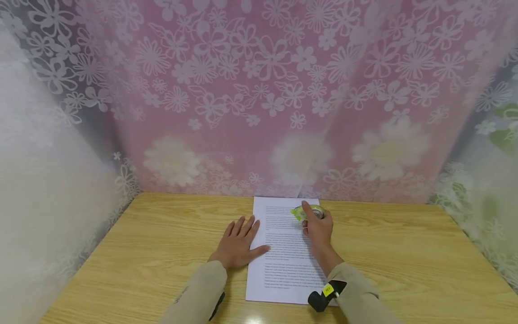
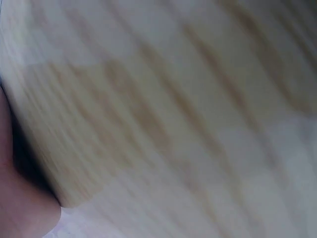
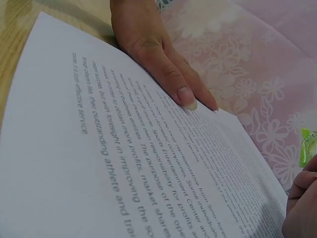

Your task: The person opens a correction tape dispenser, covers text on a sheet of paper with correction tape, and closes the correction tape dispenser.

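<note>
A printed sheet of paper (image 1: 283, 252) lies upright on the table, lines of black text down its length. My left hand (image 1: 238, 245) rests with spread fingers at the sheet's left edge, its thumb on the page. Near the top right of the page, my right hand (image 1: 321, 231) grips a green, see-through correction tape dispenser (image 1: 298, 213) with the thumb on top. The right wrist view shows the left thumb on the paper (image 3: 49, 148) and a bit of the dispenser (image 3: 309, 146). Whether its tip touches the page cannot be told.
The wooden table (image 1: 170, 243) extends to both sides of the sheet. A pink floral curtain (image 1: 243, 148) hangs behind its far edge, and pale sheeting (image 1: 48, 193) hangs at the sides. A black wrist camera (image 1: 317, 301) sits over the sheet's lower right corner.
</note>
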{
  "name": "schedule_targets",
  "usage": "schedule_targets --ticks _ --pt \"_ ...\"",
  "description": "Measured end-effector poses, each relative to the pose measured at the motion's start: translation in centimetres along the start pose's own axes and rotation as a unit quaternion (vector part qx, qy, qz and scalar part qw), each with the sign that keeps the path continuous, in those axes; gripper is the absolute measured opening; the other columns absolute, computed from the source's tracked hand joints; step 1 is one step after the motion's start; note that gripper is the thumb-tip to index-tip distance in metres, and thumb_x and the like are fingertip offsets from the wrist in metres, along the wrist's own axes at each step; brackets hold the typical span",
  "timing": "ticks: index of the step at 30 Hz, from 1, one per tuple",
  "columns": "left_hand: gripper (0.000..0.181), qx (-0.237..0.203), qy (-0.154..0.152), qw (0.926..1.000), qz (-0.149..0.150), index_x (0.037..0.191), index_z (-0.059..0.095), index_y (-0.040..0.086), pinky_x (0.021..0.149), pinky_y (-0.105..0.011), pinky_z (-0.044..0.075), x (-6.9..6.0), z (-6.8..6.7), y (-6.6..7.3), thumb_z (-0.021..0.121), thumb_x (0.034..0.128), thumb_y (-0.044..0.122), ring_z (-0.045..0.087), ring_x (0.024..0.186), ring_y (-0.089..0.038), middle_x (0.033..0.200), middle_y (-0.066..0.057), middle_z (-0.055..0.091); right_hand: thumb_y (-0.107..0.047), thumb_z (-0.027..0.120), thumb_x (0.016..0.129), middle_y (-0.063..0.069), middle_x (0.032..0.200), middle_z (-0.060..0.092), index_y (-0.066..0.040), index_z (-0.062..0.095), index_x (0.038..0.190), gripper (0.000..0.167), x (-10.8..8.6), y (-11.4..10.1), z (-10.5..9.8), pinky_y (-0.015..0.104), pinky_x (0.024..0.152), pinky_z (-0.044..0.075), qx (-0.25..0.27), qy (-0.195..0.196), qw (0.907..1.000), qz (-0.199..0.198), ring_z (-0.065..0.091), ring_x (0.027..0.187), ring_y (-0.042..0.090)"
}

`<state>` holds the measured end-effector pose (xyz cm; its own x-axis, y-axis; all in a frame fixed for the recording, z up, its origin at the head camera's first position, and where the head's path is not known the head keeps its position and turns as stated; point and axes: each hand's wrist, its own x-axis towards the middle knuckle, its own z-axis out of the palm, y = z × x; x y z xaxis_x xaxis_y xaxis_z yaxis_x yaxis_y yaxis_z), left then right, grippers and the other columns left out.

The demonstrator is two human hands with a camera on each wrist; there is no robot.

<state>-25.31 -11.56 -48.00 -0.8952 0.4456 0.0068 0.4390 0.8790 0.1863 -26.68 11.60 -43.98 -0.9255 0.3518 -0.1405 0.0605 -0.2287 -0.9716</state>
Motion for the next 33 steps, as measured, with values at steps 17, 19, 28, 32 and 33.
schedule_targets --ticks 17,19,28,32,33 --pt "0.086 0.010 0.013 0.9998 0.009 0.153 0.023 0.014 0.113 -0.050 0.009 0.3 -1.0 0.8 0.028 0.0911 0.072 0.011 0.143 -0.031 0.158 -0.006 0.017 -0.048 0.070 0.084 0.011 0.100 0.056 -0.006 0.049 0.116 0.056 3.1 2.2 4.1 0.036 0.072 0.044 -0.204 0.019 0.9682 -0.143 0.054 0.084 0.024" --pt "0.086 0.011 0.014 0.9998 0.010 0.153 0.024 0.013 0.112 -0.050 0.010 0.3 -1.0 0.8 0.027 0.0911 0.072 0.011 0.143 -0.032 0.158 -0.006 0.017 -0.049 0.069 0.084 0.011 0.100 0.057 -0.007 0.048 0.115 0.056 3.2 2.5 4.3 0.037 0.074 0.044 -0.219 0.010 0.9647 -0.147 0.054 0.087 0.025" --pt "0.082 0.004 -0.004 1.0000 0.003 0.154 0.021 0.012 0.112 -0.051 0.010 -0.3 -1.5 0.8 0.034 0.0935 0.067 0.010 0.143 -0.032 0.158 -0.006 0.015 -0.057 0.069 0.081 0.010 0.095 0.060 -0.009 0.049 0.113 0.060 3.2 4.0 4.7 0.036 0.070 0.046 -0.238 -0.007 0.9595 -0.150 0.057 0.080 0.023" --pt "0.083 -0.009 -0.015 0.9998 0.006 0.154 0.020 0.012 0.112 -0.052 0.010 -0.6 -1.7 0.8 0.034 0.0935 0.066 0.010 0.143 -0.034 0.158 -0.007 0.015 -0.057 0.070 0.079 0.009 0.091 0.059 -0.010 0.048 0.110 0.060 3.0 4.4 4.6 0.035 0.065 0.047 -0.243 -0.009 0.9565 -0.161 0.057 0.075 0.022" --pt "0.083 -0.010 -0.012 0.9999 0.009 0.154 0.021 0.011 0.112 -0.052 0.011 -0.5 -1.8 0.8 0.035 0.0931 0.067 0.012 0.143 -0.034 0.158 -0.008 0.015 -0.056 0.071 0.079 0.008 0.091 0.059 -0.010 0.049 0.110 0.060 3.0 4.4 4.6 0.034 0.065 0.047 -0.240 -0.006 0.9565 -0.166 0.057 0.074 0.021"
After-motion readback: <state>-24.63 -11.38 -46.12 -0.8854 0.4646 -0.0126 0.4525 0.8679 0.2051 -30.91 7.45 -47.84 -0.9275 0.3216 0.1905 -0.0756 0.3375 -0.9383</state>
